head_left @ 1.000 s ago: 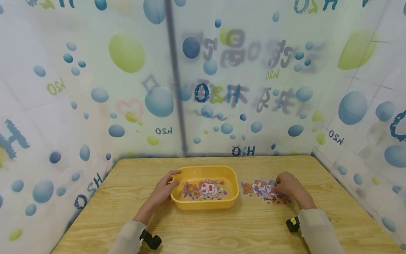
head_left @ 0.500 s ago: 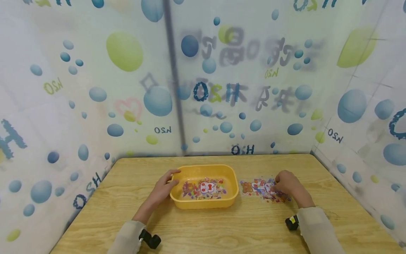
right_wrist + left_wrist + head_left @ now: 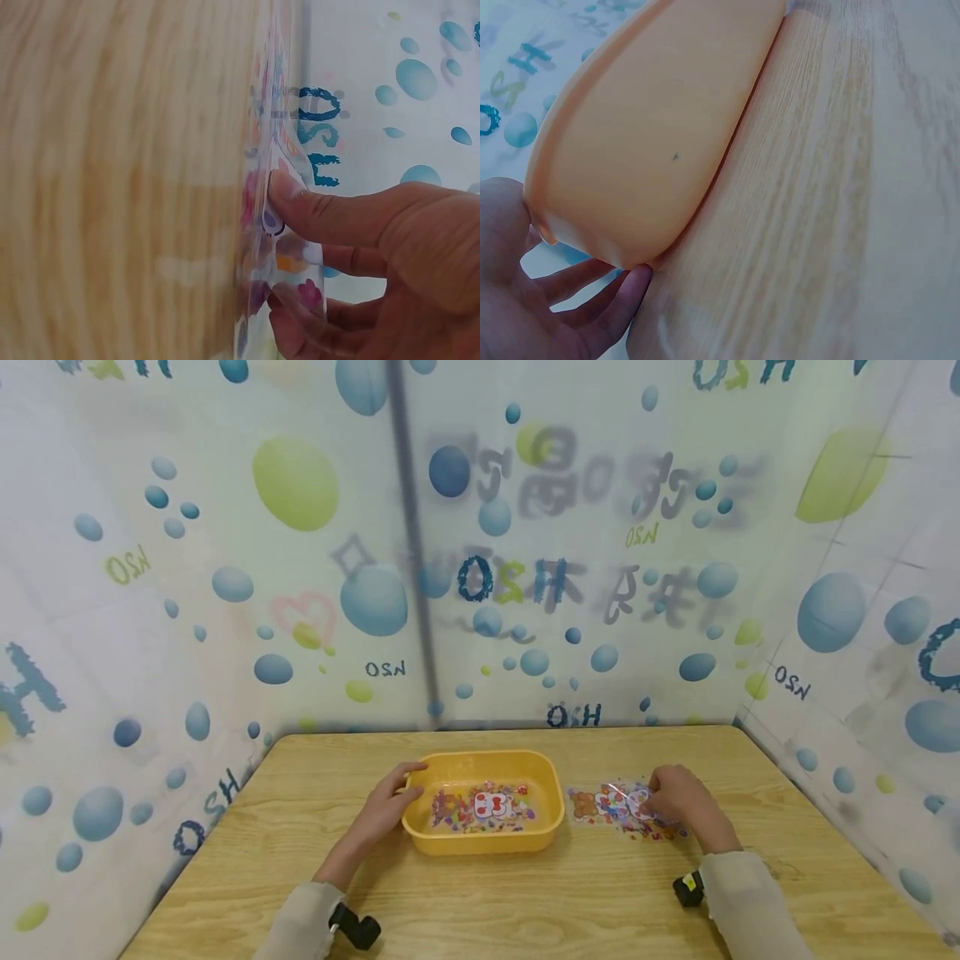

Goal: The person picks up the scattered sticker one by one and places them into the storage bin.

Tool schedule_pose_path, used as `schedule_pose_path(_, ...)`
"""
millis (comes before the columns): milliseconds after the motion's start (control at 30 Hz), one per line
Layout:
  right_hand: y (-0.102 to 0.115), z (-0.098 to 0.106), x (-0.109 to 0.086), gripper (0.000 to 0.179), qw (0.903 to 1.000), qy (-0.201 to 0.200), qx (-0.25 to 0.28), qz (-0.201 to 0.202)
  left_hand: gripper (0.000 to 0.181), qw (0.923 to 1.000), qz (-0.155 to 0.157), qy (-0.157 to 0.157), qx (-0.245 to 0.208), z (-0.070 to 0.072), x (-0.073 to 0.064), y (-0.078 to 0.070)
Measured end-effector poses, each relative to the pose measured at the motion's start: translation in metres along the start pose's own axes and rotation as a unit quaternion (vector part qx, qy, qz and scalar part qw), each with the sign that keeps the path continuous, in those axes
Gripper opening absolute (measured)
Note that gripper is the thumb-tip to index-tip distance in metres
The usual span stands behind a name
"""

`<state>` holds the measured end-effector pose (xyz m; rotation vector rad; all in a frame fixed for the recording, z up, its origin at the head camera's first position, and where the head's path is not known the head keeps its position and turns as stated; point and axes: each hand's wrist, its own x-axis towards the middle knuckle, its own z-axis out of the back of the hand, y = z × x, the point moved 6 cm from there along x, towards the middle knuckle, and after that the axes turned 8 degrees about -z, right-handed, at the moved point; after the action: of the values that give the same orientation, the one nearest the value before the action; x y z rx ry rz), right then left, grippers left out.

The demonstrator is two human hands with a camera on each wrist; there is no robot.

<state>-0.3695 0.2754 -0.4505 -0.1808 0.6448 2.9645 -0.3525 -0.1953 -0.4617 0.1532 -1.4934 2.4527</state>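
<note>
A yellow plastic basin (image 3: 483, 842) stands on the table, and my left hand (image 3: 386, 802) grips its left end. In the left wrist view the thumb is at the rim and the fingertips (image 3: 636, 279) lie against the basin's end wall. To the right of the basin lies a clear plastic sheet (image 3: 600, 806) printed with cartoon animals and small colourful shapes. Its right part is pinched by my right hand (image 3: 684, 800). The right wrist view shows the thumb on one face of the film (image 3: 309, 291), which is raised and creased there, with fingers behind it.
Inside the basin lies a similar printed clear sheet (image 3: 491, 806). The wood-grain table (image 3: 525, 910) reaches back to a patterned curtain (image 3: 487, 685), with more curtain at both sides. A small black camera sits on each wrist.
A bright glint has appeared on the printed sheet near my right fingers. My right hand has shifted very slightly left; my left hand and the basin stay put.
</note>
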Motion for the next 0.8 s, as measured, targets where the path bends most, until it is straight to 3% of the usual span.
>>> schedule_pose_path(267, -0.0007, 0.0013, 0.0024, 0.042, 0.9998, -0.011, -0.012, -0.01, 0.041, 1.0, 0.002, -0.001, 0.003, 0.0001, -0.0001, -0.0002)
schedule_pose_path(600, -0.0014, 0.0022, -0.0034, 0.028, 0.9993, -0.022, 0.004, -0.029, 0.04, 1.0, -0.002, -0.003, -0.002, 0.0, 0.0002, 0.001)
schedule_pose_path(800, 0.0016, 0.0005, -0.0049, 0.021, 0.9995, -0.028, 0.015, -0.001, 0.041, 1.0, -0.001, -0.002, 0.003, -0.0001, -0.0012, 0.0008)
